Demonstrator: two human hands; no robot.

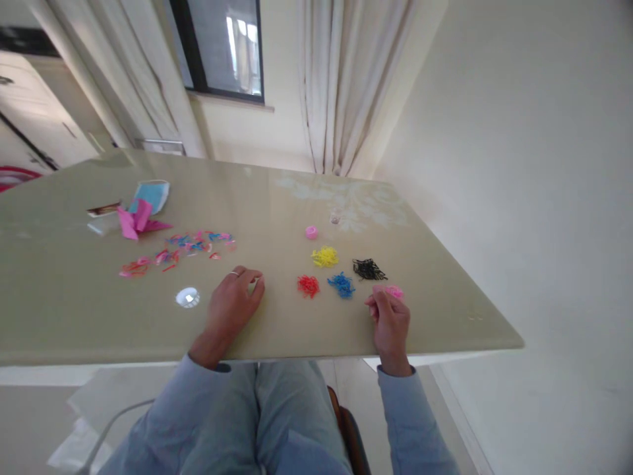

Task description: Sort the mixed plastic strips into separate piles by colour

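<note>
The person's two hands rest low over the near side of the bench (281, 323). The left hand (233, 300) is bent, with thumb and forefinger near to each other; I cannot tell if something is between them. It is to the right of a shiny round disc (188, 297) and below the scattered mixed-colour pieces (196, 246). The right hand (390, 320) has its fingers curled together just beside the pink pile (395, 291), covering part of it; whether it pinches a piece, I cannot tell. Between the hands lie the red pile (308, 285) and the blue pile (341, 285), with the yellow pile (325, 256) and the black pile (369, 269) behind. Farther back stands a small pink round object (311, 232).
</note>
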